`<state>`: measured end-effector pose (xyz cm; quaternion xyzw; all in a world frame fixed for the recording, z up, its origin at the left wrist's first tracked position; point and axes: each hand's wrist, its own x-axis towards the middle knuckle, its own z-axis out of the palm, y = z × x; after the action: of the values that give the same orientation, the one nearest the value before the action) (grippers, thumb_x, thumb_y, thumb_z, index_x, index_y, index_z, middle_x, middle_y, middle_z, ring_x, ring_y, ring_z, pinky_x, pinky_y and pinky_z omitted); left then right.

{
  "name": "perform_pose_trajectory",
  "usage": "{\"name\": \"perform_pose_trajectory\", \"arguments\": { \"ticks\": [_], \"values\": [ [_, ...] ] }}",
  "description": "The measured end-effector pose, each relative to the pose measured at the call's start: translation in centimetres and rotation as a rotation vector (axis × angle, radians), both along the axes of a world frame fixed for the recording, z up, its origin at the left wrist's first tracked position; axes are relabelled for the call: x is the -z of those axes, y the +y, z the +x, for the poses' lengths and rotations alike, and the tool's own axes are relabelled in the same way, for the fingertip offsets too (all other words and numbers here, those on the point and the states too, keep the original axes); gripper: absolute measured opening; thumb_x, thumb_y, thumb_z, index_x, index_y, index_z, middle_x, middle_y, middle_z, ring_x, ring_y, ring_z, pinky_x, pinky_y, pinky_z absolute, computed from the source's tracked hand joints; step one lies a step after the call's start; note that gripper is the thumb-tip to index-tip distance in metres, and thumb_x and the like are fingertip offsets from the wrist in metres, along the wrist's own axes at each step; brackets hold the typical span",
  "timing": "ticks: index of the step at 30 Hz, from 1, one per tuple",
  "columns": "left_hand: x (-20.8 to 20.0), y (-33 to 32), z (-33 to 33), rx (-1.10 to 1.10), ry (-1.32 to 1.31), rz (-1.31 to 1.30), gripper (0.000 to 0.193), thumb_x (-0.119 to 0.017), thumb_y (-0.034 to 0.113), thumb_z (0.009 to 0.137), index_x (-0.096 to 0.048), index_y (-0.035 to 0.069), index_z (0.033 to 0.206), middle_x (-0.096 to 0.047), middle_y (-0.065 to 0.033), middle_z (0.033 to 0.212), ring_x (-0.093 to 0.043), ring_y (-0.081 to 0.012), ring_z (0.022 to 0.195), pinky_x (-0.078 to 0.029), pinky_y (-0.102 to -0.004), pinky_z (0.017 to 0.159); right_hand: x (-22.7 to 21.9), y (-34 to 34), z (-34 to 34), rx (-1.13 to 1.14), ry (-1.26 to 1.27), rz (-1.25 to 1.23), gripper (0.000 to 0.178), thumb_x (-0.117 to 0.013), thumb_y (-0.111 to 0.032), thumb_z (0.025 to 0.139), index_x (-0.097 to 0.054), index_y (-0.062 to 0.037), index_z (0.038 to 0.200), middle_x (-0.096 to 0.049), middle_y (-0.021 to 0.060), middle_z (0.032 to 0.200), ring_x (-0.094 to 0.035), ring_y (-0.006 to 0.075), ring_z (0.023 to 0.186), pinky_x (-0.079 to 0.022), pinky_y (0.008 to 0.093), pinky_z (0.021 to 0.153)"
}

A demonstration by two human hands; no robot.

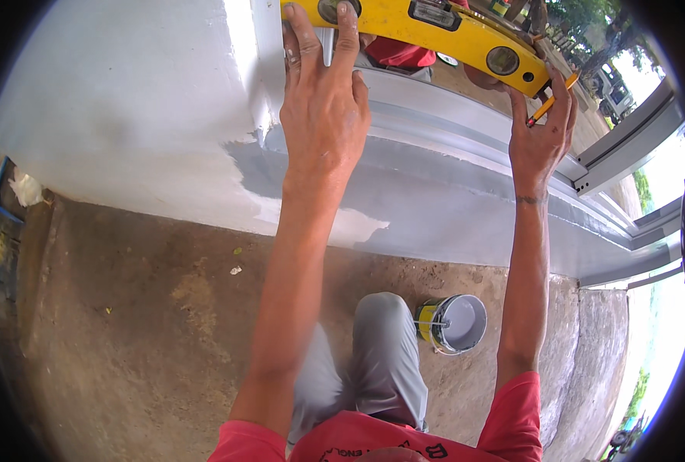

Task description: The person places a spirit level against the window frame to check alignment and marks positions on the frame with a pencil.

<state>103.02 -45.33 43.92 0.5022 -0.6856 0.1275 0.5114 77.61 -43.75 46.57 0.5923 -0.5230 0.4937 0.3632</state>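
Note:
A long yellow spirit level [473, 46] with round and oblong vials spans the top of the view, in front of reflective window glass. My left hand [324, 115] reaches up to its left part, fingers stretched and spread, with fingertips against its face; its thumb points up just below. My right hand [542, 138] is at the level's right end, gripping it between thumb and fingers. A yellow-orange pencil [552, 102] sits slanted between the fingers of that same hand. The level's left end is cut off by the picture's edge.
Under the glass runs a metal window frame [435, 115] above a grey-painted sill [450, 177]. The white wall [127, 115] has ragged grey paint edges. An open paint bucket [463, 323] stands on the concrete floor [150, 331] beside my knee [385, 323]. A metal frame bar [627, 146] juts at the right.

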Motion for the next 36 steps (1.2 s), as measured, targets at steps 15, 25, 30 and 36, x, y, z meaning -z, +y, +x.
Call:
{"name": "perform_pose_trajectory", "arguments": {
  "ticks": [15,25,30,36],
  "values": [
    [-0.38,0.55,-0.35,0.013,0.028,0.075,0.067,-0.058,0.012,0.095,-0.032,0.028,0.154,-0.017,-0.0272,0.159,-0.024,-0.0437,0.145,-0.052,-0.0457,0.099,0.09,0.01,-0.04,0.006,-0.018,0.003,0.06,-0.081,-0.024,0.082,-0.054,-0.0184,0.135,-0.057,0.0117,0.124,-0.06,0.0291,0.115,-0.052,0.0425,0.096],
    [-0.22,0.27,-0.24,-0.012,0.008,0.069,0.066,-0.059,0.014,0.095,-0.033,0.028,0.154,-0.017,-0.0276,0.159,-0.022,-0.0433,0.145,-0.051,-0.0479,0.101,0.31,-0.31,-0.24,-0.008,0.01,-0.048,0.061,-0.082,-0.027,0.08,-0.056,-0.0174,0.134,-0.06,0.0109,0.123,-0.061,0.0279,0.115,-0.053,0.0413,0.096],
    [0.16,-0.18,-0.13,-0.005,-0.002,0.036,0.066,-0.059,0.015,0.095,-0.032,0.027,0.154,-0.016,-0.0295,0.158,-0.022,-0.0441,0.145,-0.051,-0.0487,0.1,0.27,-0.35,-0.36,-0.001,-0.003,-0.061,0.059,-0.083,-0.028,0.08,-0.058,-0.0162,0.132,-0.063,0.0098,0.122,-0.062,0.0268,0.114,-0.052,0.0411,0.097],
    [-0.1,0.01,-0.43,-0.01,0.003,0.036,0.067,-0.058,0.014,0.095,-0.031,0.027,0.155,-0.017,-0.0292,0.159,-0.021,-0.0433,0.146,-0.053,-0.0483,0.098,-0.11,0.11,-0.22,-0.019,0.079,-0.107,0.074,-0.085,-0.023,0.077,-0.047,-0.0146,0.141,-0.055,0.0134,0.13,-0.059,0.0305,0.118,-0.054,0.0419,0.094]
  ]
}}
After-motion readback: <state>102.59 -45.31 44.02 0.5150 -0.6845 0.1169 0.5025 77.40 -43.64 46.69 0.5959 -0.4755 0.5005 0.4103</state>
